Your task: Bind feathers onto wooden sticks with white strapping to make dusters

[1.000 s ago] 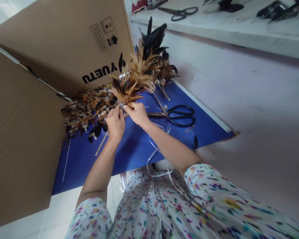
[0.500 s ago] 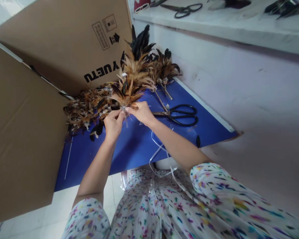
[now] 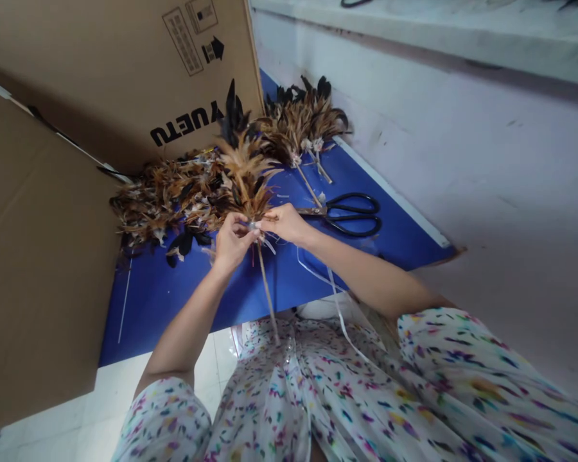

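A brown and black feather duster is upright in front of me, its thin stick running down toward my lap. My left hand grips it at the base of the feathers, thumb and fingers closed. From the other side my right hand pinches the same spot, where a bit of whitish strip shows between the fingertips. Black-handled scissors lie just right of my right hand. A thin white strip hangs over the table's front edge.
Loose brown feathers are heaped on the blue tabletop at left. More feather bundles on sticks lie at the back by the wall. Cardboard panels enclose the left and back; a white ledge runs along the upper right.
The feather duster has come toward me and its stick now shows below my hands. Both hands have shifted slightly right and down. The view has tilted downward, so less of the ledge is seen.
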Tool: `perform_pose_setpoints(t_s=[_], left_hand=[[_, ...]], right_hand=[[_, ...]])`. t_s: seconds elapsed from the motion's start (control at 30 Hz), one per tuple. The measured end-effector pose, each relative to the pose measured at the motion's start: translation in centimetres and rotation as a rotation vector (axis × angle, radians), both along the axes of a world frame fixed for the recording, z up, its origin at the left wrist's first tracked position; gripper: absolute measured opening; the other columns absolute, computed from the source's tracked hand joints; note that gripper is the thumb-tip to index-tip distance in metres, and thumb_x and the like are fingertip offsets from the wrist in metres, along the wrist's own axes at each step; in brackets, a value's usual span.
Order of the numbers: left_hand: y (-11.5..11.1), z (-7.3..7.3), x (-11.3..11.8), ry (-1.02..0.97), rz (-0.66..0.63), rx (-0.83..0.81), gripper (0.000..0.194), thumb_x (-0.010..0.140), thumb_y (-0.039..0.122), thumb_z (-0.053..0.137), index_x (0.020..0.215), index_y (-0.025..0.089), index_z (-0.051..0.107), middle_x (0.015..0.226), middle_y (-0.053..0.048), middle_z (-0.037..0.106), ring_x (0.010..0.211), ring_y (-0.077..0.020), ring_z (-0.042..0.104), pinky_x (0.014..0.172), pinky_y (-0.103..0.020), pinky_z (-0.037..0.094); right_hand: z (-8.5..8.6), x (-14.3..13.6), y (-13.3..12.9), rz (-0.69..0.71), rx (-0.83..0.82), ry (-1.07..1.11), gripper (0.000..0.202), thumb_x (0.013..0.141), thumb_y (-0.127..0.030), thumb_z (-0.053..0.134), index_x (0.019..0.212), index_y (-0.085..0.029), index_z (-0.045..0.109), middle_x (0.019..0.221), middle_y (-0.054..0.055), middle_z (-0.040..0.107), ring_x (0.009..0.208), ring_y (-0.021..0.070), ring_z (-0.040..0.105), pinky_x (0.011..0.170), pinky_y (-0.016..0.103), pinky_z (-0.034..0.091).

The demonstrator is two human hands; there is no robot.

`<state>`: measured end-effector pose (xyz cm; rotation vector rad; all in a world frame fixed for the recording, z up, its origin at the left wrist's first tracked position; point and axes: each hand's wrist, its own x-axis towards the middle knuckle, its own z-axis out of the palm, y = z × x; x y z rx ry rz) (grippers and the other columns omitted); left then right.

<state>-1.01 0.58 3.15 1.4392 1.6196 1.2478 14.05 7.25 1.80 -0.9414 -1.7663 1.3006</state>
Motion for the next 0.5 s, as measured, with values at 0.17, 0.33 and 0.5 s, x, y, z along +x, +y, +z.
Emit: perform_pose_setpoints(t_s=[0.17,0.33,0.5], left_hand=[[-0.2,-1.3,-0.3,0.169,-0.068,-0.034,0.029,0.070,0.027,0.070,0.094,0.021,0.053,0.069,0.004,0.065,0.062,-0.0130,0.065,0.062,-0.023,0.048],[-0.4,-1.8,-0.4,0.268,-0.139,-0.063,0.023,0.073,0.025,0.067,0.092,0.021,0.056,0.069,0.004,0.063,0.064,-0.0124,0.063,0.064,-0.024,0.047],[-0.4,-1.8,-0.5,0.372,-0.212,-0.058,0.019,0.075,0.022,0.066,0.092,0.021,0.058,0.066,0.005,0.059,0.058,-0.0101,0.056,0.059,-0.022,0.043]], right_hand=[[-0.6,0.3,-0.2,0.002,-0.078,-0.126,0.028,0.068,-0.036,0.064,0.057,-0.011,0.063,0.047,-0.005,0.045,0.049,0.0054,0.035,0.049,0.022,0.023],[-1.3,0.3,-0.3,-0.019,-0.112,-0.240,0.025,0.067,-0.035,0.064,0.060,-0.011,0.067,0.048,-0.004,0.046,0.050,0.0060,0.038,0.050,0.022,0.027],[-1.6,0.4,-0.2,-0.020,-0.138,-0.292,0.023,0.064,-0.033,0.064,0.058,-0.011,0.066,0.049,-0.005,0.046,0.051,0.0062,0.039,0.051,0.022,0.027]])
